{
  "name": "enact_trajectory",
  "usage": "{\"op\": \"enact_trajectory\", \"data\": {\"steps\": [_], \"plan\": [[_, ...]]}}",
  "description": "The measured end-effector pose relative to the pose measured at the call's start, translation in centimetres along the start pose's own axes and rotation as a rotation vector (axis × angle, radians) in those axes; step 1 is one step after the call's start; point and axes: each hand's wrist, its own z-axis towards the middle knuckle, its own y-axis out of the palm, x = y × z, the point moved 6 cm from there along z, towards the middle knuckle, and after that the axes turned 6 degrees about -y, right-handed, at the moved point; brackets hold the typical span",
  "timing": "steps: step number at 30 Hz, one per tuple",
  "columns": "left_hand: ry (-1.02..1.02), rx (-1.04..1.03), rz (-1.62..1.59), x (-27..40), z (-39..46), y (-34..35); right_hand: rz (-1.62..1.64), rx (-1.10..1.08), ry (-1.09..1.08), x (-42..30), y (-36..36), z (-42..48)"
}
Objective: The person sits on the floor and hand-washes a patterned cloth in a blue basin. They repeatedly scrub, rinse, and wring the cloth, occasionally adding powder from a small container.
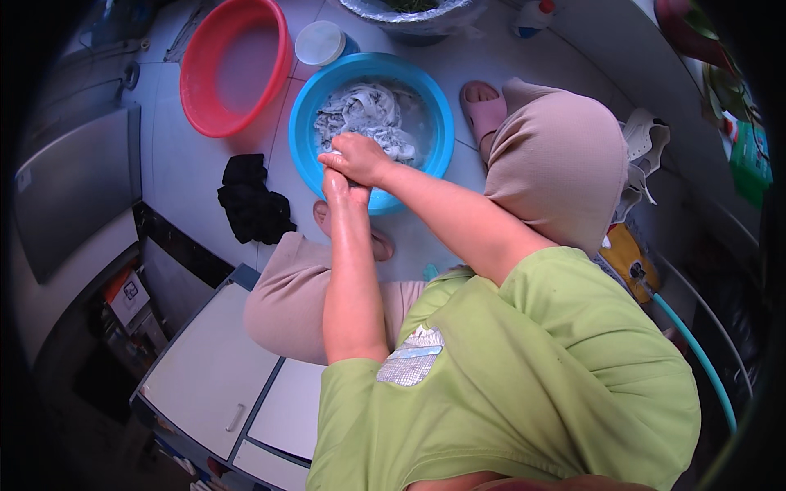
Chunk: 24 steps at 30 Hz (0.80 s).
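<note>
A wet white cloth with a dark pattern [367, 105] lies bunched in cloudy water inside a round blue basin [446, 132] on the floor. At the basin's near rim, my right hand [357, 158] is closed on part of this cloth, with its knuckles up. Just below it and touching it, my left hand [341, 186] is also closed on the cloth; most of its fingers are hidden. A little white fabric shows between the two hands. Both hands look wet.
A red basin [284, 61] with cloudy liquid stands at the upper left, near a lidded tub [320, 43]. Black fabric [255, 199] lies left of the blue basin. A foil-lined container [411, 18] is behind it. A teal hose [697, 353] runs at right, and a white cabinet [212, 368] stands lower left.
</note>
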Motion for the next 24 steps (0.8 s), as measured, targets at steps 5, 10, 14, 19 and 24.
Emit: {"op": "enact_trajectory", "data": {"steps": [5,10,14,19,24], "plan": [[0.036,-0.211,-0.100,4.4,-2.6,1.9,0.304,-0.198,0.065,6.0,-0.7,0.1],[-0.086,-0.443,-0.303,5.5,-6.9,4.7,-0.273,-0.355,0.212,10.3,-0.8,-4.6],[-0.158,-0.497,-0.356,3.4,-9.5,6.3,-0.268,-0.183,0.115,8.9,0.0,-2.9],[0.089,-0.611,-0.251,6.6,-11.1,4.8,-0.097,0.086,-0.102,5.8,-2.8,-0.7],[0.177,-0.082,-0.087,6.6,-7.7,0.9,0.457,0.237,-0.194,2.2,-4.6,0.2]]}}
